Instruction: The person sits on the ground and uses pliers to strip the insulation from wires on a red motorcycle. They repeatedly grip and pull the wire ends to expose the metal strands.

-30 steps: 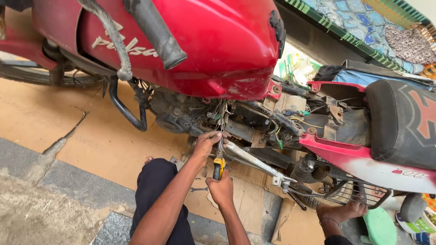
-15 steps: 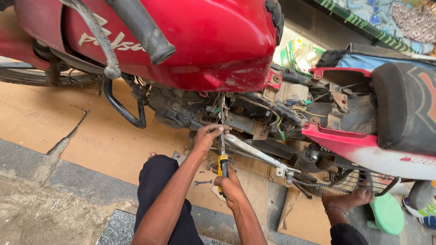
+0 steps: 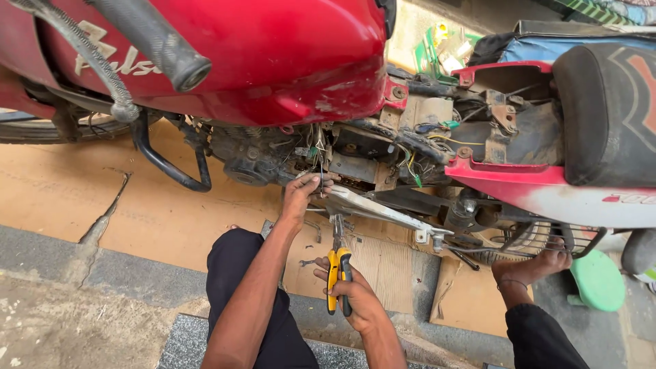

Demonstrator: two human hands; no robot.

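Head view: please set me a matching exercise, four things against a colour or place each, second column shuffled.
Things:
1. pliers
2. fuel tank
3. left hand
4. stool

Descriptions:
A. green, on the ground at the far right
B. red, at the top of the view
C. yellow and black handles, held in the right hand
D. up at the wires under the tank

Pairs: 1-C, 2-B, 3-D, 4-A
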